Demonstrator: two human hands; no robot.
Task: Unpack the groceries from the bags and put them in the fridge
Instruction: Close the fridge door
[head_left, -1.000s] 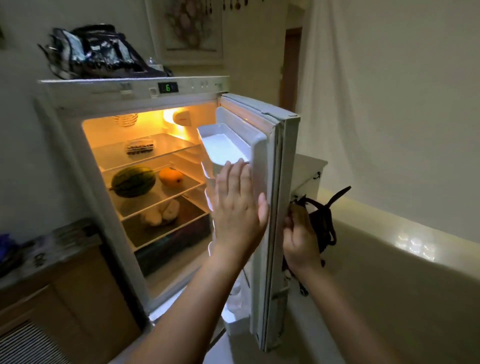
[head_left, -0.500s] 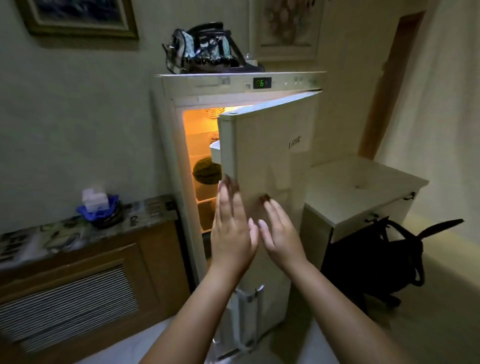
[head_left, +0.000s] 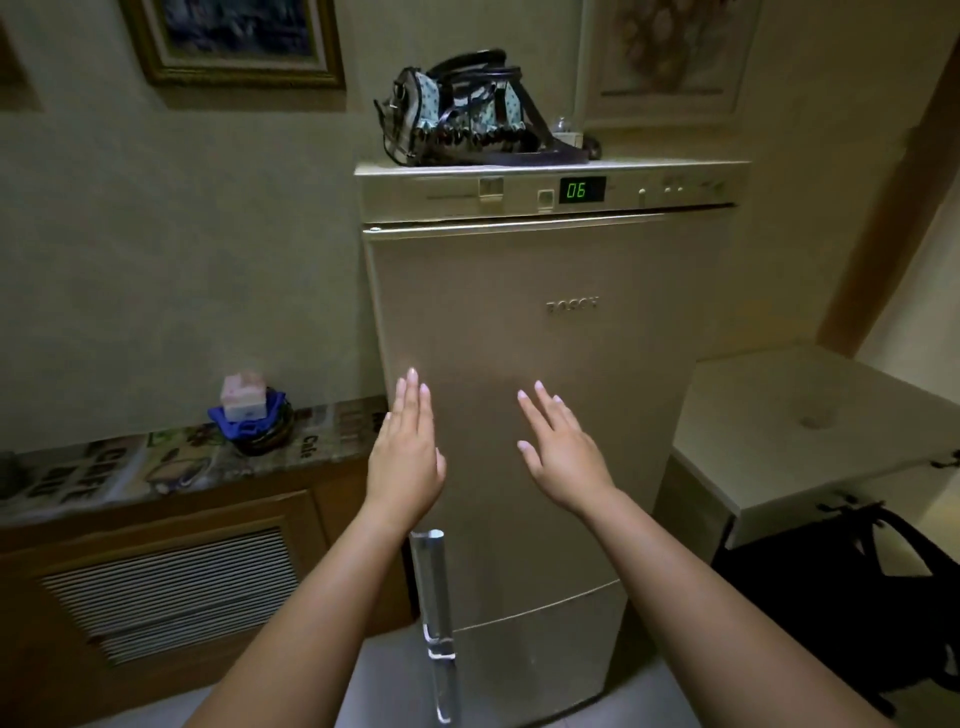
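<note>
Flat hands on fridge door, handbag above

Dim warm light, soft blur, wide-angle bending at edges, dark btm-right.

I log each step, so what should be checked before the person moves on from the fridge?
1. Tall beige fridge door flush with the cabinet: ok.
2. Left hand holds nothing: ok.
3. Right hand holds nothing: ok.
4. Green temperature display lit, reading 06: ok.
5. Groceries all inside: cannot tell, door hides them.
6. Black bag under the white side table emptied: cannot tell.
</note>
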